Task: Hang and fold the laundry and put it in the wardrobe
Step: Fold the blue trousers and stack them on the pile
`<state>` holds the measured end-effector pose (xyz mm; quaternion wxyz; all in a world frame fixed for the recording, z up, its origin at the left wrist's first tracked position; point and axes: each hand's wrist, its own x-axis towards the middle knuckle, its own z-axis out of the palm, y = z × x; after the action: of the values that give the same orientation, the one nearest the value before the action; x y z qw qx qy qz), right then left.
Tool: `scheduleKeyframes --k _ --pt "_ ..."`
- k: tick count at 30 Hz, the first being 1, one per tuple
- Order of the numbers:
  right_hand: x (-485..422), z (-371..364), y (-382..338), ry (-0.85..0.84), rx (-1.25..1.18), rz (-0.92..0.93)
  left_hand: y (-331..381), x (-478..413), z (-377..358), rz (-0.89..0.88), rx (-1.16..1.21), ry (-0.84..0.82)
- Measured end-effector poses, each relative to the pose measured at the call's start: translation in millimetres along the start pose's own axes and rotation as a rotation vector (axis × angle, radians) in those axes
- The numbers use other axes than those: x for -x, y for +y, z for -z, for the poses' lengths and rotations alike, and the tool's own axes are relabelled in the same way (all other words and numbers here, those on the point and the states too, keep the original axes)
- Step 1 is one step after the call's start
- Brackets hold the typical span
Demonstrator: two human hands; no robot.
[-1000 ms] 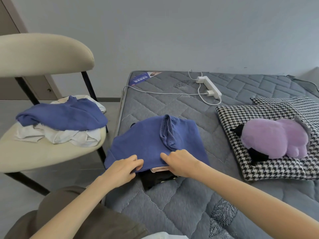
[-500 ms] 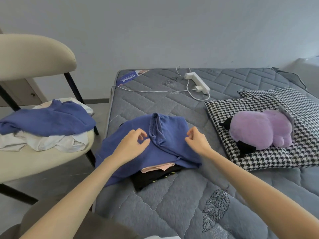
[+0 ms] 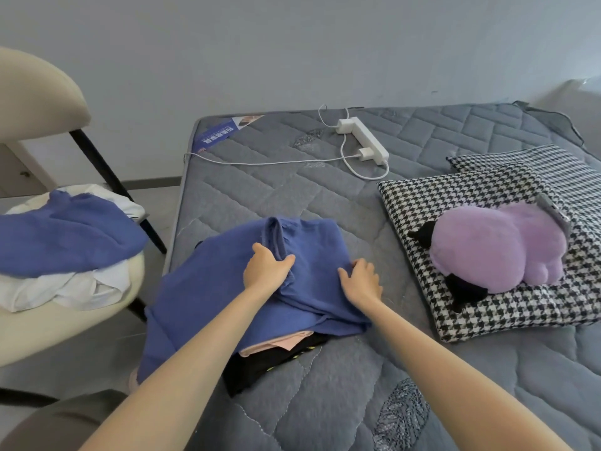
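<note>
A blue knit top [image 3: 312, 242] lies near the left edge of a grey quilted mattress [image 3: 266, 196], spread over a small stack of a pink garment [image 3: 279, 343] and a black garment [image 3: 260, 366] that stick out from under its near hem. The left hand [image 3: 266, 270] grips a raised fold running down the middle of the top, thumb and fingers closed on the ridge. The right hand [image 3: 361, 281] rests on the top's right edge with its fingers bent; whether it pinches the cloth cannot be told. Farther back on the mattress lie a white power strip [image 3: 364, 139] and its white cable [image 3: 260, 162]. To the right, a purple plush toy [image 3: 494, 245] sits on a houndstooth cushion [image 3: 455, 196]. Left of the bed, a cream chair [image 3: 39, 92] holds another blue garment [image 3: 65, 236] on top of white cloth [image 3: 81, 288]. A plain pale wall [image 3: 292, 43] stands behind
</note>
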<state>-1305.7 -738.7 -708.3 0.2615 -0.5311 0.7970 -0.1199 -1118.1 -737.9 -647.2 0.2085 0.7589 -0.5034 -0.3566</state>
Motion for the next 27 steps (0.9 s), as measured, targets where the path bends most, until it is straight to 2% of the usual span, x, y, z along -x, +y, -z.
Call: scheduleKeyframes --k 3,5,11,17,20,24,27 --pt "-6.9 -1.8 6.9 0.008 -0.006 0.081 4.9 -2.6 -4.3 -0.021 0.084 0.0" --pt "-14.4 2.6 12.1 -0.01 -0.116 0.104 15.1 -2.4 -5.5 0.012 0.253 -0.038" --pt "-33.4 35.2 22.3 -0.075 -0.568 -0.089 66.9 6.1 -20.0 0.001 0.64 -0.301" --pt "-45.2 65.6 32.9 -0.081 -0.726 -0.069 100.0 15.4 -38.5 -0.07 0.862 -0.495" --pt "-46.9 64.5 34.6 -0.101 -0.814 -0.125 75.8 12.5 -38.6 0.024 0.815 -0.456" --pt "-44.6 46.1 31.0 -0.138 -0.721 -0.165 34.9 5.5 -34.2 0.1 0.467 -0.301" --pt "-44.0 35.5 24.4 -0.113 -0.552 -0.131 14.7 0.4 -30.7 0.074 0.341 -0.223"
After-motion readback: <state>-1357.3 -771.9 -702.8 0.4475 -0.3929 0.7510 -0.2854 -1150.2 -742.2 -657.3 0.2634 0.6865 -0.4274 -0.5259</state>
